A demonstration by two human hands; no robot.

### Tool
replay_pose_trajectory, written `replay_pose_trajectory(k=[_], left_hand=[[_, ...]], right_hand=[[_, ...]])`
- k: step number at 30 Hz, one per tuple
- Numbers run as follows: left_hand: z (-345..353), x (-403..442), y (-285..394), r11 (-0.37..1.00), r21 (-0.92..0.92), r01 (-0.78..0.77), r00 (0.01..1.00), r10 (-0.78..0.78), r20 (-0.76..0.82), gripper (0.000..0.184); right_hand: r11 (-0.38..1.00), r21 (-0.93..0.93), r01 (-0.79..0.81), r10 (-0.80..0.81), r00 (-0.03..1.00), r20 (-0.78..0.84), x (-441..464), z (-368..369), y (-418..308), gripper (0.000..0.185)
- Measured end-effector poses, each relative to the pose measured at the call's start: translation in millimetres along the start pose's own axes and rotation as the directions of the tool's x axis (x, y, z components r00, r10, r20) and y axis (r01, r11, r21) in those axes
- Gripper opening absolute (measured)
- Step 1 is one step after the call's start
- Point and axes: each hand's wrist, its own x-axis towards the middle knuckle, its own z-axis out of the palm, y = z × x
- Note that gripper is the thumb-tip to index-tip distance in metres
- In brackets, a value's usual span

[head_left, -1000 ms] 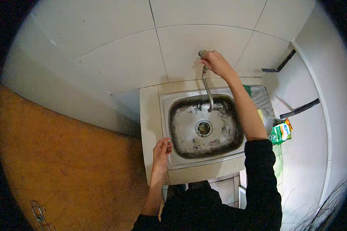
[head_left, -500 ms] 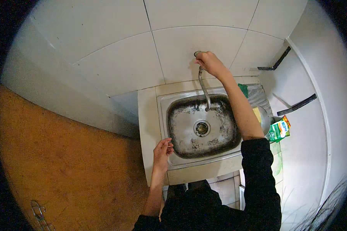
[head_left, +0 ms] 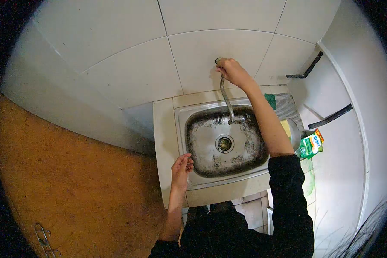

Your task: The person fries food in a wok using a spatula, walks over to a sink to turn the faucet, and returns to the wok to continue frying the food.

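Observation:
My right hand (head_left: 232, 71) is closed around the top of the tap at the wall; its fingers hide the handle. Below it, the tap's curved metal spout (head_left: 225, 96) points down over the sink, and no stream of water shows from it. My left hand (head_left: 182, 167) hovers at the left rim of the sink, fingers loosely bent and a little apart, with nothing visible in them. The steel sink (head_left: 179, 129) has dark stains on its walls and floor. Its round drain (head_left: 224, 144) sits near the middle.
Right of the sink lie a green scouring pad (head_left: 270, 101), a yellow sponge (head_left: 285, 127) by a metal bowl (head_left: 294, 133), and a green packet (head_left: 311, 144). Black brackets (head_left: 331, 116) project from the right wall. A wire object (head_left: 43, 236) lies at lower left.
Almost nothing differs. The view has shifted very slightly; my right hand stays on the tap and my left hand stays at the sink's rim.

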Motion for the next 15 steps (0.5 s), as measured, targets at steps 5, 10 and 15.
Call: replay_pose_trajectory(k=[5, 10, 15], left_hand=[[3.7, -0.4, 3.6, 1.0, -0.004, -0.012, 1.0, 0.012, 0.012, 0.029], [5.4, 0.4, 3.3, 1.0, -0.018, 0.001, 1.0, -0.001, 0.008, 0.029], [6.8, 2.0, 1.2, 1.0, 0.023, -0.005, 1.0, 0.005, 0.006, 0.029]], right_hand=[[1.0, -0.001, -0.028, 0.028, 0.998, 0.049, -0.2, -1.6, 0.1, 0.016], [0.999, 0.037, 0.004, -0.004, 1.0, 0.007, -0.6, 6.4, 8.0, 0.018], [1.0, 0.013, 0.021, -0.021, 1.0, -0.021, -1.5, 2.3, 1.3, 0.02]])
